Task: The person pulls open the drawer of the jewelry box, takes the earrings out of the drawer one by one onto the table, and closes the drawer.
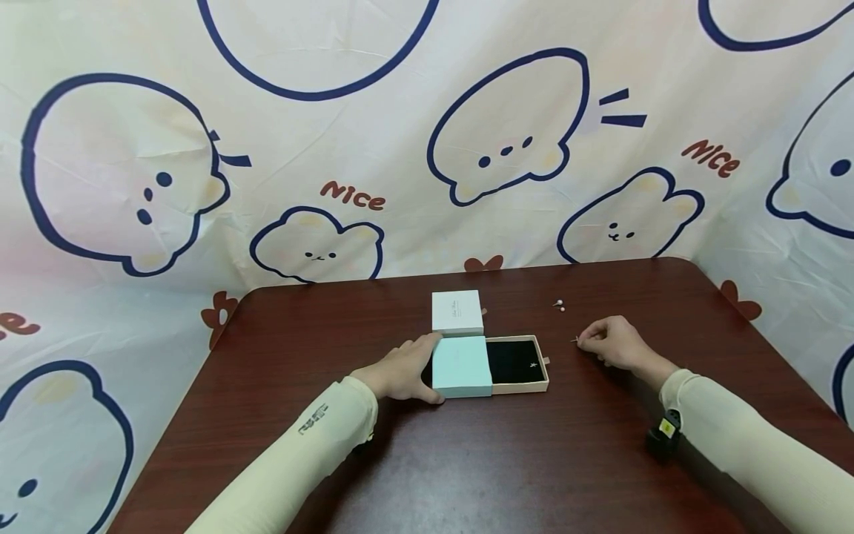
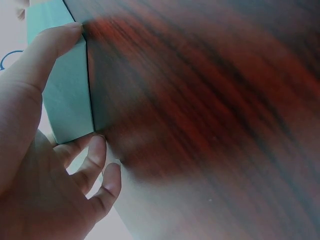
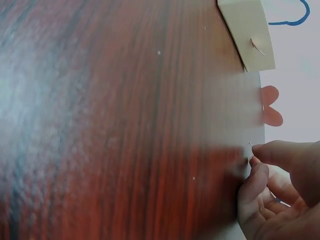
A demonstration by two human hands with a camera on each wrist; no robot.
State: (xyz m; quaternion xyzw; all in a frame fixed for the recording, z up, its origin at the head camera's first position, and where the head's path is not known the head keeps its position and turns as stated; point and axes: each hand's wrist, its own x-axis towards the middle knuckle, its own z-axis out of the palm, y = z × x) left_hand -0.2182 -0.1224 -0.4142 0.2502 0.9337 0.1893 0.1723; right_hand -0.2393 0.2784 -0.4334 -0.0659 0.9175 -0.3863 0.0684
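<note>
My left hand [image 1: 403, 367] holds the turquoise sleeve [image 1: 462, 367] of a small jewelry box, its thumb along the near left corner and its fingers at the far left. From the sleeve's right side sticks out a cream drawer [image 1: 519, 389] lined with a black pad [image 1: 510, 361]; a tiny silvery piece [image 1: 534, 365] lies on the pad. To the right of the drawer, just over the table, my right hand [image 1: 617, 343] pinches a tiny thin metal piece [image 3: 251, 144], like an earring post, between thumb and forefinger. Its other end is hidden in the fingertips.
Behind the turquoise box stands a white lidded box [image 1: 457, 311] with a small ribbon tab at its right. A pair of small pearl-like studs [image 1: 559, 305] lies farther back on the dark wood table [image 1: 520, 460]. A printed cloth [image 1: 400, 148] hangs along the table's far edge.
</note>
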